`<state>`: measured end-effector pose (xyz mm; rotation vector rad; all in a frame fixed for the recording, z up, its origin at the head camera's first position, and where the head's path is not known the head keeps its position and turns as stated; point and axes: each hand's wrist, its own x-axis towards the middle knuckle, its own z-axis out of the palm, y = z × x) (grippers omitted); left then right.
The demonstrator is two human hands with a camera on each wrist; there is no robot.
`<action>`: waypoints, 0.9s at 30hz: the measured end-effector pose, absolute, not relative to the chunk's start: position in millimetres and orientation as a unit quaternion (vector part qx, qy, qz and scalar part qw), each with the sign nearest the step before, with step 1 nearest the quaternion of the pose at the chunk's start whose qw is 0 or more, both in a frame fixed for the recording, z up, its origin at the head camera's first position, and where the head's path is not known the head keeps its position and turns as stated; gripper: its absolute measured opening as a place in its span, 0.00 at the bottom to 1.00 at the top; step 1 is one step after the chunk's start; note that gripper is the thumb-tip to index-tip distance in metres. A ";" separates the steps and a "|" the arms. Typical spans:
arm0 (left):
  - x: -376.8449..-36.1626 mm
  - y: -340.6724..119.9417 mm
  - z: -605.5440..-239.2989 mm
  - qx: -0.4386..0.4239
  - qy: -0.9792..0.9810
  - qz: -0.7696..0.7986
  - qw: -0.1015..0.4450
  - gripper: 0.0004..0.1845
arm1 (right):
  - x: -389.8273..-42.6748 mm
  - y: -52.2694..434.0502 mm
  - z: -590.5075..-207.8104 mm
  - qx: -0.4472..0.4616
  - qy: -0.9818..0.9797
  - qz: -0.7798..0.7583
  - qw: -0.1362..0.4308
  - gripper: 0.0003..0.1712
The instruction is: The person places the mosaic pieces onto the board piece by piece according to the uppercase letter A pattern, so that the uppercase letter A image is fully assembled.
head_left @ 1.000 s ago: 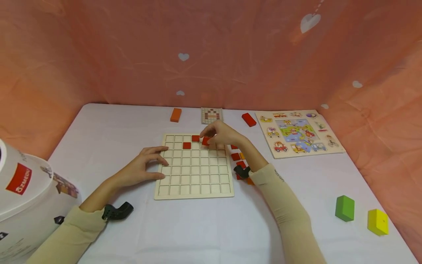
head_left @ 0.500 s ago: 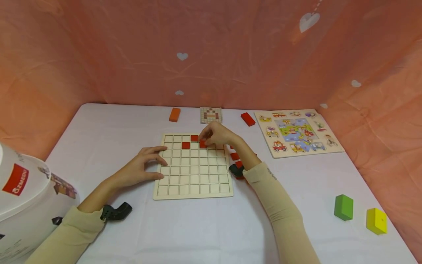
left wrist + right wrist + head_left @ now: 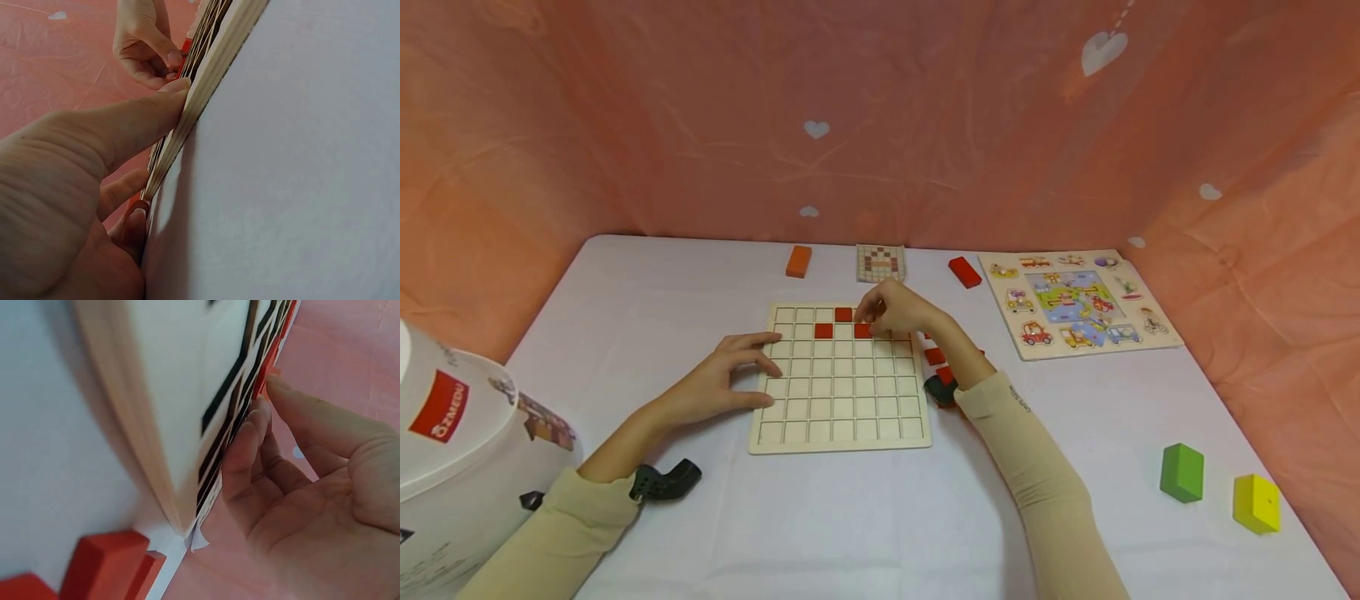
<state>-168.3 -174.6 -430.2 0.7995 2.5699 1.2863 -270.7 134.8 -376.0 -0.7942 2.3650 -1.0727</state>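
On the white table lies a wooden grid board with square cells; the left hand rests at its left edge with the fingers stretched out flat, the fingertips touching the border of the board and the thumb against its side, as the left wrist view also shows; it holds nothing. The right hand is over the far right part of the board, the fingers bent down to a red square tile that sits in a cell of the second row; the fingertips touch this tile, and in the right wrist view the thumb and fingers are at its edge, but whether they really pinch it I cannot tell. Two other red tiles are already in cells: one in the first row and one in the second row, diagonal to each other.

Just beside the right edge of the board, partly hidden under the right forearm, lie some loose red tiles. Behind the board there are an orange block, a small pattern card and a red block; to the right lies a vehicle picture puzzle. Near the right front stand a green block and a yellow block; at the left front is a white bucket.
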 end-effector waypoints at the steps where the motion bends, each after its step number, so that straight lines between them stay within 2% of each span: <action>1: -168.1 -175.0 -430.3 0.267 0.859 0.430 0.079 0.14 | -270.9 134.9 -376.5 -0.287 0.851 -0.386 0.211 0.10; 7: -168.0 -176.5 -431.3 0.267 0.857 0.434 0.080 0.14 | -272.6 147.9 -377.8 -0.274 0.837 -0.422 0.214 0.16; 16: -168.2 -175.8 -431.6 0.267 0.855 0.436 0.083 0.14 | -264.5 216.6 -366.0 -0.219 0.856 -0.433 0.175 0.20; 21: -167.5 -175.7 -431.5 0.263 0.856 0.437 0.085 0.14 | -260.9 241.5 -370.7 -0.203 0.869 -0.409 0.192 0.22; 27: -166.7 -175.3 -430.5 0.262 0.857 0.435 0.083 0.14 | -259.5 248.8 -377.7 -0.219 0.863 -0.405 0.207 0.23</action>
